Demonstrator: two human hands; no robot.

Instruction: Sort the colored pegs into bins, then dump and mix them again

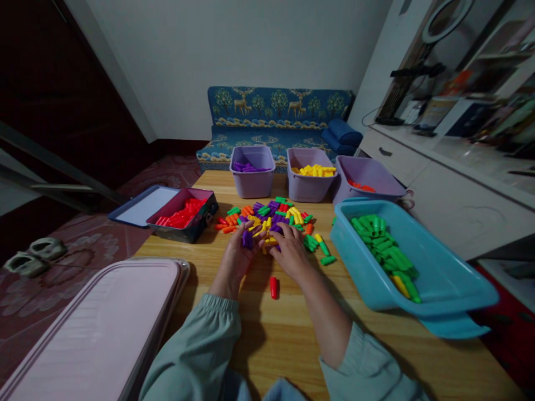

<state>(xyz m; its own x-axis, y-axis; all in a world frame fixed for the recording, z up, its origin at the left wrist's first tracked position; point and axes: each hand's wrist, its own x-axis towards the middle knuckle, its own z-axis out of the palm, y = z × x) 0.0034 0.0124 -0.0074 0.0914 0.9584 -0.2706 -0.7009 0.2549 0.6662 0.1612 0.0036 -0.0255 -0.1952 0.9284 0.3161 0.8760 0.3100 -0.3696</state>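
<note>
So the left hand (234,257) is a bit left of centre in the frame, thumb and fingers curled partway, and its grip is holding a few purple plastic pieces (247,239) (little tapered tubes). Right hand (291,252) is just right of centre, fingers bent and a bit spread, tips down at the near edge of the mixed pile (295,216). Honestly can't tell whether that grip has pinched anything, since the fingertips blend into the pieces. The pile sits mid-frame on the wood tabletop (284,348), green, orange, purple, yellow and red all jumbled. One red piece (273,288) lies by itself below it, between the forearms. Left of the pile there's an open dark box (203,224) of red pieces. Along the top of the tabletop are three lavender bins: purple pieces in the left bin (253,184), yellow in the middle bin (310,189), orange-red in the right bin (371,174). The teal tub (455,278) at right has green ones plus a yellow piece (400,285).
</note>
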